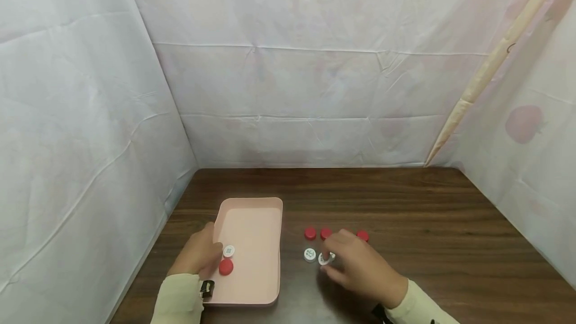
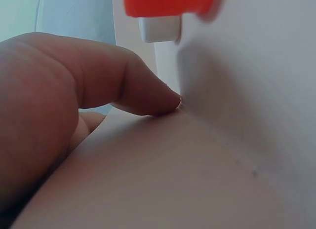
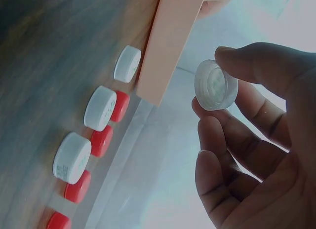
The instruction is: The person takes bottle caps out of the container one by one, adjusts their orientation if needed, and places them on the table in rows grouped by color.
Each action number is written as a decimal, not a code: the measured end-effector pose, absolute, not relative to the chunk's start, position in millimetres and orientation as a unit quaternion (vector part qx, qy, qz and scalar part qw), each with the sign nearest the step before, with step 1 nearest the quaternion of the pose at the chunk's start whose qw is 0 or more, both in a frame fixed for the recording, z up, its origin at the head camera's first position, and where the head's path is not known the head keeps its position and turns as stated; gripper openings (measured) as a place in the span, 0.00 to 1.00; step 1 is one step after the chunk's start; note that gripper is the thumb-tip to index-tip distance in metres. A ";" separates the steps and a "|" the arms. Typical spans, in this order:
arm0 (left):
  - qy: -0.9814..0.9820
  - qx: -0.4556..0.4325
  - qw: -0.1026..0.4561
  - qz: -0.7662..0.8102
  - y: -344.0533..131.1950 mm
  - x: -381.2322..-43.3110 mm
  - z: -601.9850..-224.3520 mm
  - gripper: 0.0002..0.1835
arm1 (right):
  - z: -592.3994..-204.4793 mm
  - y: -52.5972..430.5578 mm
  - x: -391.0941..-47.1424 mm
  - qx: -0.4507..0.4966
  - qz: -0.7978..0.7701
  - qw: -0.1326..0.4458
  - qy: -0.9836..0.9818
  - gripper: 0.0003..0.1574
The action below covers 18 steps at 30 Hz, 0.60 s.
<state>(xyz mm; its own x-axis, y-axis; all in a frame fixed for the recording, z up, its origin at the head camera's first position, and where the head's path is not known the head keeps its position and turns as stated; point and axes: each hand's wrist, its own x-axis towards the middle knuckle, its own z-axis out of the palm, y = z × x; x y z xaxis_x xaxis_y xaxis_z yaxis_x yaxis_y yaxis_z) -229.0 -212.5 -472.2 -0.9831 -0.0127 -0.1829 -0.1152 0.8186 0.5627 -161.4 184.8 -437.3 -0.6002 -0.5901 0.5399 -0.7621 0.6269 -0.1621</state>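
Note:
My left hand (image 1: 198, 251) grips the left wall of a pink tray (image 1: 252, 296); in the left wrist view one digit bends over onto the wall's inner side, with another fingertip behind the wall. Inside the tray lie a white bottle cap (image 1: 228, 251) and a red bottle cap (image 1: 226, 266), close to that hand. Between thumb and fingers, my right hand (image 3: 261, 120) pinches a white bottle cap (image 3: 216, 86), its hollow side facing the right wrist camera. This hand (image 1: 360, 269) is over the table, right of the tray.
Beside the tray, white caps (image 3: 98, 108) stand in a row on the brown wooden table (image 1: 405, 204). Several red caps (image 1: 310, 233) form another row behind them, partly hidden by the right hand. Pale cloth walls (image 1: 288, 84) enclose the table at the back and sides.

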 end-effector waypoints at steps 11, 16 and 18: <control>0.950 -0.038 0.083 0.299 -211.2 -228.3 -470.4 0.35 | -440.2 203.2 -163.2 0.370 0.192 0.233 -0.879 0.22; 0.950 -0.037 0.088 0.296 -210.9 -227.9 -468.5 0.37 | -441.8 214.8 -163.1 0.340 0.187 0.225 -0.894 0.22; 0.952 -0.035 0.087 0.292 -211.4 -227.8 -467.7 0.37 | -441.5 219.0 -162.8 0.328 0.191 0.223 -0.898 0.22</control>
